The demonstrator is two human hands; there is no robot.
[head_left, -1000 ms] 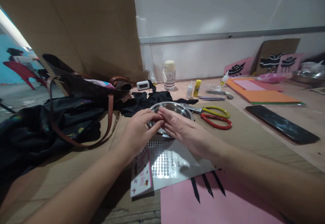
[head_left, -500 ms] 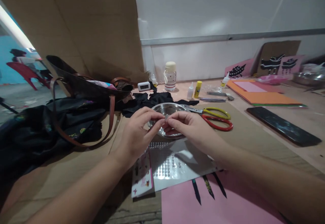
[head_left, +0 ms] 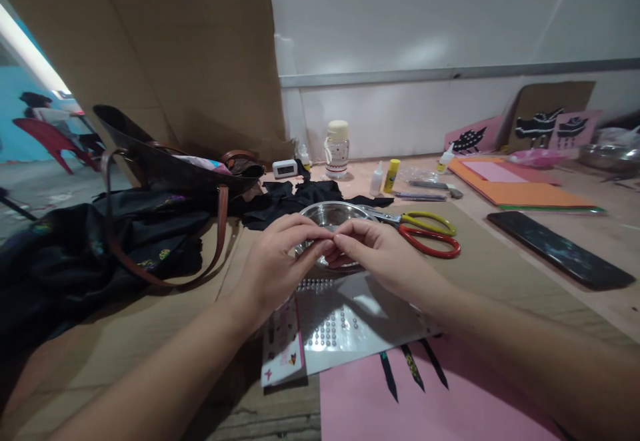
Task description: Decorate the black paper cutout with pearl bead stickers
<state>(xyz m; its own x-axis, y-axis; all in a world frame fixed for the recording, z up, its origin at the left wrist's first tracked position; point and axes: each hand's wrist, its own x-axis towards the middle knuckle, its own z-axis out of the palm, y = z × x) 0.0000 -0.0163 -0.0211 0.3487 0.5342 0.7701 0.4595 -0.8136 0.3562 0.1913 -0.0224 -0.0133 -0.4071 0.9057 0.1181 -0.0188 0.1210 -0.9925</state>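
Pinched shut tip to tip on something too small to tell, the left hand (head_left: 273, 271) and right hand (head_left: 380, 254) meet over the bowl's (head_left: 330, 214) near rim, with the gem sheet (head_left: 340, 321) just below, equally near both.

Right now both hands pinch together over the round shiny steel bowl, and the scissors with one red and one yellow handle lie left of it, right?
Wrong side: the head view shows the scissors lying right of the steel bowl, not left. The left hand and right hand do pinch together over the bowl.
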